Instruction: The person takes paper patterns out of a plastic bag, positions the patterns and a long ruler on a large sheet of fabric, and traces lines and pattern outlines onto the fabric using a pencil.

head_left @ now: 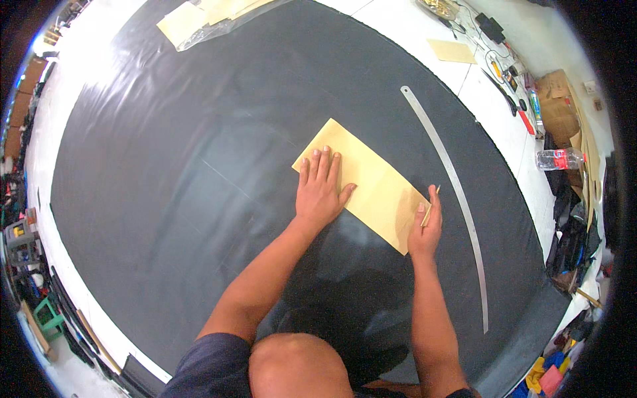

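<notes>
A rectangular sheet of yellow card (373, 180) lies slantwise on a large, shiny black sheet (146, 199). My left hand (320, 191) is spread flat on the card near its far left end, thumb apart from the fingers. At the card's right end, my right hand (425, 233) stands on edge beside the short side, with a thin pale pencil (426, 214) held between thumb and fingers. The pencil's point is directed up and away from the card. To the right, a long metal ruler (453, 176) rests on the black sheet, apart from both hands.
More yellow card in clear plastic (211, 18) lies at the far edge. White tiles (494, 123) border the black sheet. Along the right stand a plastic bottle (559, 159), a cardboard box (556, 99), red-handled scissors (524, 119) and cables. My bare knee (298, 368) is at the near edge.
</notes>
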Motion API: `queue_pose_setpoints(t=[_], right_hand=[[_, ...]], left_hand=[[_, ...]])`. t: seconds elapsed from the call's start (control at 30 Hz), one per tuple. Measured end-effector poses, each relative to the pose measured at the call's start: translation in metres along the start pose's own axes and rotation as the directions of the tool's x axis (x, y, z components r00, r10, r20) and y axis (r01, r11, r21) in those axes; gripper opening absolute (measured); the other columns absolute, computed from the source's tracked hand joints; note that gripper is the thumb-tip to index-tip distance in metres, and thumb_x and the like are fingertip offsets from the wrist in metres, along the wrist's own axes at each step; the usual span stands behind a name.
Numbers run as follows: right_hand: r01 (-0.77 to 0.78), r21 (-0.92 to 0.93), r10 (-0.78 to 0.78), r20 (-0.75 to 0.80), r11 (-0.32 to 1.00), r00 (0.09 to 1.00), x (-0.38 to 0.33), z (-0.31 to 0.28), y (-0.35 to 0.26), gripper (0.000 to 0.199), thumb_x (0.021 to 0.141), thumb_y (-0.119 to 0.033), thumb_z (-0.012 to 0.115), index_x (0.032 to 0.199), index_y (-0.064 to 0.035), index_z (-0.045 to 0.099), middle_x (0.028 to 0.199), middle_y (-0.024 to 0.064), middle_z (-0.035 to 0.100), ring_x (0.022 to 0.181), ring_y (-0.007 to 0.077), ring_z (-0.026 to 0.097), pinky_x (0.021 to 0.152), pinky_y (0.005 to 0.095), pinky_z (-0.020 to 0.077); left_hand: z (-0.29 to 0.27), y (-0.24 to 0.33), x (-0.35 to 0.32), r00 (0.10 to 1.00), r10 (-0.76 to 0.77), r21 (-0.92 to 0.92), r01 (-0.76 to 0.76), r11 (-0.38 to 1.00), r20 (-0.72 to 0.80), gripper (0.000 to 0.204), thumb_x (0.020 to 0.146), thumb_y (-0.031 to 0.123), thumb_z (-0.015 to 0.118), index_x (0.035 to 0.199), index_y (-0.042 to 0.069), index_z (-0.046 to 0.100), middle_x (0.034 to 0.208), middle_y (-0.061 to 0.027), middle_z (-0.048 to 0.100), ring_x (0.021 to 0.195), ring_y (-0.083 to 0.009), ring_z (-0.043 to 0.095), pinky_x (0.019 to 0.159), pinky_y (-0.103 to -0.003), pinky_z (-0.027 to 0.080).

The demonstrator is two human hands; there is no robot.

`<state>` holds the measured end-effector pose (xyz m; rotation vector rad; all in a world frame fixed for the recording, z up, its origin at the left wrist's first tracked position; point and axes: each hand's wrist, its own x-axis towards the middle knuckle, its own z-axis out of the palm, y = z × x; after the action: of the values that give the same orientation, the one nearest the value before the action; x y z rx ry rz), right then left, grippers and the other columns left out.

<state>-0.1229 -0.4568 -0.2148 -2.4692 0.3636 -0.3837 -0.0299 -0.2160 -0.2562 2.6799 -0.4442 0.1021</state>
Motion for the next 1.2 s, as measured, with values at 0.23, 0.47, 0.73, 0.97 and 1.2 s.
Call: queue_pose_setpoints(t=[0.23, 0.47, 0.73, 0.97, 1.2], right_hand=[[-0.073, 0.172, 0.069, 0.03, 0.982, 0.997, 0.01, 0.014, -0.032, 0.047, 0.103, -0.02, 0.044, 0.146, -0.0002, 0.042, 0.15, 0.0198, 0.046, 0.142, 0.0345, 0.04, 0.117, 0.0428, 0.0297], [-0.013, 0.257, 0.002, 0.046, 0.966, 0.999, 0.019, 0.021, -0.038, 0.043, 0.104, -0.014, 0.042, 0.145, -0.0001, 0.043, 0.149, 0.0186, 0.047, 0.142, 0.0309, 0.041, 0.118, 0.0415, 0.0298], [-0.067, 0.466, 0.04, 0.067, 0.882, 0.997, 0.05, 0.057, -0.06, 0.035, 0.102, -0.008, 0.046, 0.136, -0.0004, 0.053, 0.129, 0.0172, 0.063, 0.124, 0.0278, 0.058, 0.107, 0.0395, 0.0429], [0.07, 0.409, -0.107, 0.068, 0.91, 0.992, 0.114, 0.118, -0.098, 0.024, 0.1, -0.02, 0.056, 0.109, -0.0033, 0.07, 0.105, 0.0154, 0.072, 0.097, 0.0305, 0.069, 0.086, 0.0376, 0.0528], [0.02, 0.314, -0.069, 0.146, 0.949, 0.987, 0.126, 0.152, -0.116, 0.027, 0.1, -0.026, 0.058, 0.107, -0.0012, 0.067, 0.089, 0.0141, 0.073, 0.083, 0.0261, 0.072, 0.074, 0.0364, 0.0552]], left_hand=[[-0.003, 0.003, -0.001, 1.0, -0.008, -0.019, 0.009, 1.0, 0.019, 0.076, 0.093, 0.051, 0.059, 0.148, 0.003, 0.04, 0.156, -0.0213, 0.034, 0.147, -0.039, 0.029, 0.119, -0.054, 0.021], [-0.006, 0.002, -0.003, 0.999, -0.013, -0.011, 0.014, 1.0, 0.031, 0.076, 0.093, 0.051, 0.058, 0.148, 0.002, 0.039, 0.157, -0.0223, 0.032, 0.147, -0.0396, 0.027, 0.12, -0.055, 0.019], [-0.005, 0.003, 0.0, 0.997, -0.041, -0.02, 0.042, 0.999, 0.062, 0.075, 0.094, 0.05, 0.057, 0.149, 0.002, 0.039, 0.157, -0.0237, 0.031, 0.148, -0.0404, 0.026, 0.12, -0.056, 0.016], [-0.008, 0.007, 0.004, 0.998, -0.008, -0.025, 0.01, 1.0, 0.065, 0.074, 0.093, 0.05, 0.057, 0.147, 0.001, 0.042, 0.156, -0.0236, 0.033, 0.147, -0.0403, 0.029, 0.12, -0.056, 0.017], [-0.008, 0.004, 0.001, 0.998, -0.015, -0.019, 0.017, 1.0, 0.062, 0.072, 0.091, 0.048, 0.058, 0.143, 0.0, 0.046, 0.155, -0.025, 0.034, 0.146, -0.041, 0.029, 0.119, -0.057, 0.017]])
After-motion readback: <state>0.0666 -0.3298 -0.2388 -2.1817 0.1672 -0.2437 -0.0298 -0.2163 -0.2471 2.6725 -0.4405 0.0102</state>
